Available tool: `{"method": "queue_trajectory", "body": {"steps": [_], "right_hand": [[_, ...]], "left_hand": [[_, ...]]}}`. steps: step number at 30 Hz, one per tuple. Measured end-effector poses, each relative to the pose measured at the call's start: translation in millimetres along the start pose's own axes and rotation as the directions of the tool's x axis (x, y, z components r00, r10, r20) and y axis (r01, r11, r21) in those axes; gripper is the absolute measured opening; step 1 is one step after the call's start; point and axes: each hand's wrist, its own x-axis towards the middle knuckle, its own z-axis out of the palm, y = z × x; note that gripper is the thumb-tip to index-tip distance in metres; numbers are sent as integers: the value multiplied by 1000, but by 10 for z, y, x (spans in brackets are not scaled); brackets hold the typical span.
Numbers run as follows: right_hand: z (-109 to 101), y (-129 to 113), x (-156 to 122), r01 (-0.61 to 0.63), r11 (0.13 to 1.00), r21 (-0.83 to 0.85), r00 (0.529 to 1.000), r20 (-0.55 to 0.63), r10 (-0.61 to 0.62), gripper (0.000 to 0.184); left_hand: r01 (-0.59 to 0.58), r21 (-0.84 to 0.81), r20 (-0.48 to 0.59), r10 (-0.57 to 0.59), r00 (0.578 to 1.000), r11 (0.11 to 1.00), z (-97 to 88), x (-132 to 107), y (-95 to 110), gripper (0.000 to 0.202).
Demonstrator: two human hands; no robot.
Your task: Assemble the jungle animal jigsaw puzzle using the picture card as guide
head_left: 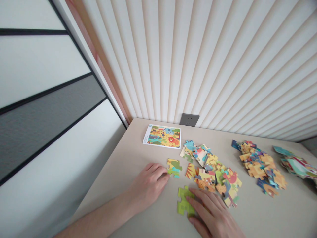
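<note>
My left hand [152,181] rests on the table with its fingers drawn together. Its fingertips touch the left edge of a yellow, green and blue jigsaw puzzle piece [174,168] that lies flat. Closer to me, my right hand [215,213] grips a plain green jigsaw puzzle piece [183,202], the thumb at its near edge and the fingers over its right side. The fingers cover part of that piece. Just beyond the right hand spreads a loose heap of colourful jigsaw pieces [210,176], some overlapping.
A picture card [164,136] with jungle animals lies at the back left. Two more piles, one of orange and blue pieces [260,165] and one of mixed colours [299,165], lie to the right. A ribbed wall with a dark socket [189,119] borders the table [119,165].
</note>
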Motion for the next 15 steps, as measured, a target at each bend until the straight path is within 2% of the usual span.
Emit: {"method": "queue_trajectory", "body": {"steps": [15], "right_hand": [[-22,-23,29,-8,1000,8,1000,10,8,34]], "left_hand": [[-10,7,1,10,1000,1000,28,-3,-24,16]]}}
